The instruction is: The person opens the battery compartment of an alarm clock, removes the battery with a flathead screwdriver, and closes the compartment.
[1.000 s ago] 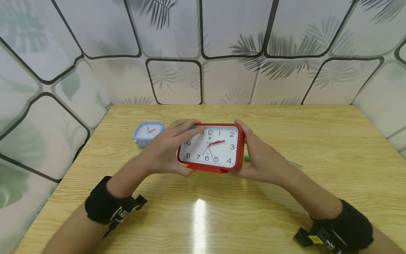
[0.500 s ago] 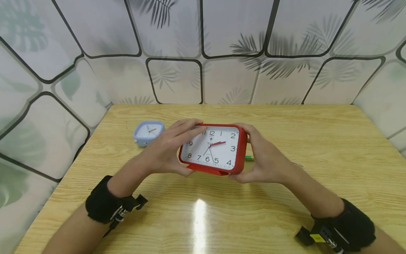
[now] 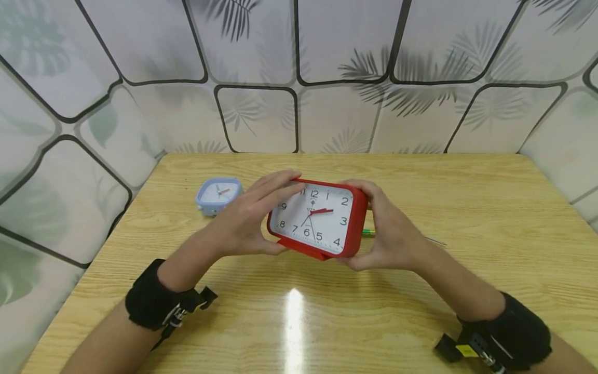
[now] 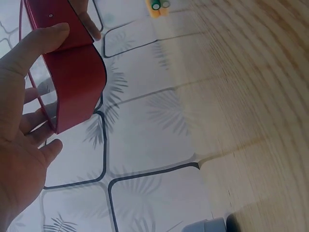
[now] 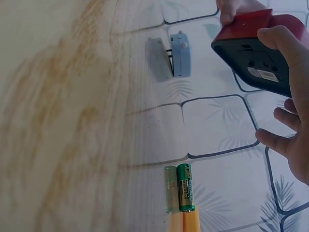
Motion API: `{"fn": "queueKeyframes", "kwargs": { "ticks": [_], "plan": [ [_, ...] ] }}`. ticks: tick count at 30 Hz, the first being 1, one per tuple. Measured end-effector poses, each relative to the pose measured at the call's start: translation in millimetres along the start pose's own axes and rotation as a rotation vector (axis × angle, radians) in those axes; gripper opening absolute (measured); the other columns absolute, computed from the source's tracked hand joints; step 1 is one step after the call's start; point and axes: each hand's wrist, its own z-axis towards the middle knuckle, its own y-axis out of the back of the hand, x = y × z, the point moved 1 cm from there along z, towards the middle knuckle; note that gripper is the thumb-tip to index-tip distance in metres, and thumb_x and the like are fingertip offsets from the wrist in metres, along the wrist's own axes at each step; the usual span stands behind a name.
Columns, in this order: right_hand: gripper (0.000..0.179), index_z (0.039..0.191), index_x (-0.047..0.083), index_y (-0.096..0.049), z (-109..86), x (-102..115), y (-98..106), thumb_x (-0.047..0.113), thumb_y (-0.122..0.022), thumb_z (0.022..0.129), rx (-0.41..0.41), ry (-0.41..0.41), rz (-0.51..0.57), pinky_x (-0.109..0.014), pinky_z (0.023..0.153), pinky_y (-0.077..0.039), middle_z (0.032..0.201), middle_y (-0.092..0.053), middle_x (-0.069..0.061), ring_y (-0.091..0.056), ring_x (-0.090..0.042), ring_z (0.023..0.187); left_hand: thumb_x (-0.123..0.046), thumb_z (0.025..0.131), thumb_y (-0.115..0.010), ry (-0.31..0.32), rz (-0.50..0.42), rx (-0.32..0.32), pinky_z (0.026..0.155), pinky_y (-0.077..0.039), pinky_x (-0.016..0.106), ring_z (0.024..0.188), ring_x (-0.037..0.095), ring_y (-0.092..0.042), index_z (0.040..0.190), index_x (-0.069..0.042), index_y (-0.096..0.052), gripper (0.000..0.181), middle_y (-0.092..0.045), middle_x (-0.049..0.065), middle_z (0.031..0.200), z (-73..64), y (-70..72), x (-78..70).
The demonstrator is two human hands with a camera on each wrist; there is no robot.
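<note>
Both hands hold a red rectangular clock (image 3: 310,218) above the table, its white dial facing the head camera and its right side tilted down. My left hand (image 3: 245,221) grips the left end, fingers over the top edge and front, thumb underneath. At the other end, my right hand (image 3: 394,231) has its thumb under the bottom edge and fingers behind the upper corner. The right wrist view shows the clock's black back (image 5: 251,63) with a white label, some right fingers spread away from it. A small red flap (image 3: 303,249) juts from the underside.
A small blue alarm clock (image 3: 218,196) stands on the wooden table (image 3: 299,332) behind my left hand. Beyond the right hand lie a green battery (image 5: 185,187) and an orange piece (image 5: 191,220) beside it. A thin metal rod (image 3: 436,241) shows past the right wrist. A patterned wall rises behind.
The red clock has tilted clockwise and turned, so more of its red right side shows. My right hand has shifted slightly right and around the corner; the left hand keeps nearly the same place.
</note>
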Motion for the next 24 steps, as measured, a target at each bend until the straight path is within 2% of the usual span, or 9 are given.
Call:
{"fn": "queueKeyframes", "kwargs": {
  "ticks": [8,16,24],
  "plan": [
    [0.119,0.146,0.0,-0.027,-1.8,2.3,-1.1,0.018,-0.097,0.053,-0.04,0.054,0.087,-0.027,0.092,-0.057,0.153,-0.041,-0.009,-0.048,-0.019,0.129,-0.029,0.065,-0.094,0.01,0.037,-0.001,0.113,-0.043,0.045,0.145,0.028,-0.037,0.144,-0.006,-0.046,0.096,-0.039,0.013,0.156,0.7,-6.3,-0.5],
    [0.117,0.145,-0.006,-0.027,-2.0,1.1,-2.6,0.013,-0.095,0.052,-0.092,0.147,0.119,-0.021,0.087,-0.057,0.15,-0.043,-0.017,-0.052,-0.021,0.125,-0.03,0.065,-0.095,0.012,0.058,0.003,0.113,-0.043,0.044,0.147,0.028,-0.033,0.146,-0.007,-0.042,0.1,-0.035,0.012,0.159,0.7,-7.7,-2.4],
    [0.109,0.142,-0.01,-0.025,-2.4,-0.9,-2.6,0.018,-0.092,0.062,-0.09,0.201,0.156,-0.021,0.089,-0.057,0.15,-0.04,-0.022,-0.05,-0.021,0.127,-0.029,0.065,-0.095,0.003,0.081,0.009,0.115,-0.041,0.044,0.147,0.028,-0.033,0.146,-0.007,-0.041,0.1,-0.033,0.013,0.159,2.1,-5.8,-5.3]
  ]
}}
